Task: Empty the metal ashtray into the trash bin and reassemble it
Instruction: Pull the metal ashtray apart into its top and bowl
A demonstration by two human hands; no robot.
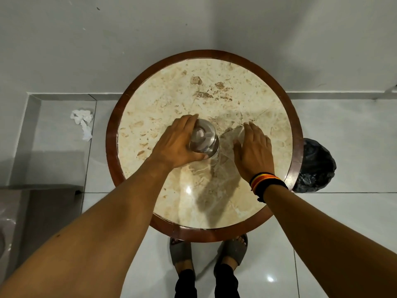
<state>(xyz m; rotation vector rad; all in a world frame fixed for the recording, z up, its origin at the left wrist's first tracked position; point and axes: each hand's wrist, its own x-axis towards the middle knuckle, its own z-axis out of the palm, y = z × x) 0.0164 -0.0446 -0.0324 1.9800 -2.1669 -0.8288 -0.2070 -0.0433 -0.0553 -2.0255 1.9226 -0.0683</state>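
Metal ashtray (204, 137) standing near centre of round marble desk (268, 87), shiny domed top up. Left hand (176, 145) wrapped round its left side, fingers curled tight against the body, thumb at the near edge. Right hand (254, 149) just beside it, flat, fingers held together; possibly resting on a blurred piece, cannot tell. Trash bin (315, 166) with black liner on floor past desk's right rim. Step judged: seating or steadying the ashtray. Next: check lid sits flush, then release.
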